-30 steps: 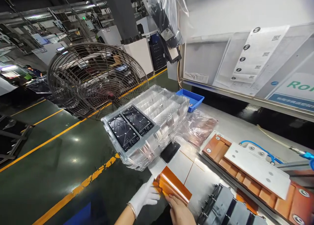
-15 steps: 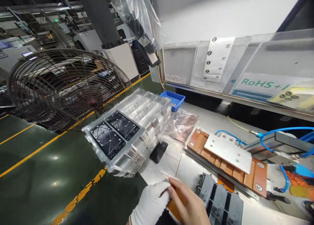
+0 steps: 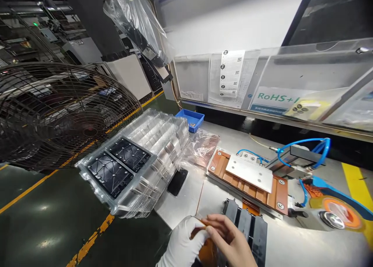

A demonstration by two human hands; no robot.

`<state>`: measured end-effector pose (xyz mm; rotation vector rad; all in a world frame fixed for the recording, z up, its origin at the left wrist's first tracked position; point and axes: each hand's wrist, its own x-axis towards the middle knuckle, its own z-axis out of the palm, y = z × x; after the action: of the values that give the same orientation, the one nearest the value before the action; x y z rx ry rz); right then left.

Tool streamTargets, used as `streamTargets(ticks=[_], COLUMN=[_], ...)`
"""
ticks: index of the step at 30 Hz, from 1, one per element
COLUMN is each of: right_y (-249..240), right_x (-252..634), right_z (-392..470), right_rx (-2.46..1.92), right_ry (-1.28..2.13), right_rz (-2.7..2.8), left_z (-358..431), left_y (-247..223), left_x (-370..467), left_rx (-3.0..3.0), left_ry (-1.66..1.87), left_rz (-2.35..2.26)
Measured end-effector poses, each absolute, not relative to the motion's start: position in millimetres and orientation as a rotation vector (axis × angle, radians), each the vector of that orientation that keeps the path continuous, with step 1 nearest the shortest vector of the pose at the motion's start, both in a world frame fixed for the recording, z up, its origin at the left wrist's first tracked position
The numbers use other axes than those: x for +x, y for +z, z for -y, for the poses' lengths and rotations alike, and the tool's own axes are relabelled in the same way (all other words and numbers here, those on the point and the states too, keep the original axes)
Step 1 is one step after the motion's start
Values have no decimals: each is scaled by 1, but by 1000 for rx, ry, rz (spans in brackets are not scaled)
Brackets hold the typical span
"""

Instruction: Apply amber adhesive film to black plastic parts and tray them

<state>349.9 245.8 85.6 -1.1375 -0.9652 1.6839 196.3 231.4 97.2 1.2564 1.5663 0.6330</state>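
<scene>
My left hand (image 3: 183,241), in a white glove, is at the lower middle of the head view, with thumb and fingers closed on the edge of an amber film-like piece (image 3: 208,253). My bare right hand (image 3: 229,239) meets it from the right, its thumb and curled fingers pinching at the same edge. The piece's lower part drops out of view, and its exact kind is unclear. Just beyond my right hand, several black plastic parts (image 3: 246,226) lie side by side on the metal bench (image 3: 186,205).
Stacked clear trays (image 3: 157,142) carry black panels (image 3: 110,173). A phone (image 3: 177,182), blue bin (image 3: 190,119) and plastic bag (image 3: 204,144) lie nearby. The brown fixture (image 3: 247,177) has a metal plate on top. A tape dispenser (image 3: 332,212) stands right; a caged fan (image 3: 72,119) is left.
The view has turned to the right, so the bench things sit further left and the tape dispenser shows. My right fingers have curled in, and more of the amber piece's edge shows between my hands.
</scene>
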Motion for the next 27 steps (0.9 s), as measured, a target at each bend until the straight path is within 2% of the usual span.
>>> streamTargets(ticks=[4, 9, 17, 22, 27], right_y=[90, 79, 60, 79, 86], right_x=[355, 364, 448, 506, 525], right_z=[-247, -254, -278, -280, -283], right_rx=[-1147, -1244, -1226, -1283, -1506], right_ry=[1826, 1749, 1295, 969, 986], right_rz=[850, 544, 77, 80, 324], left_z=[-228, -227, -239, -249, -272], left_y=[100, 97, 73, 33, 5], left_x=[197, 192, 160, 135, 127], left_rx=[1130, 991, 770, 811, 1034], left_ry=[634, 688, 841, 665, 327], left_rz=[-1513, -1553, -1710, -1785, -1861])
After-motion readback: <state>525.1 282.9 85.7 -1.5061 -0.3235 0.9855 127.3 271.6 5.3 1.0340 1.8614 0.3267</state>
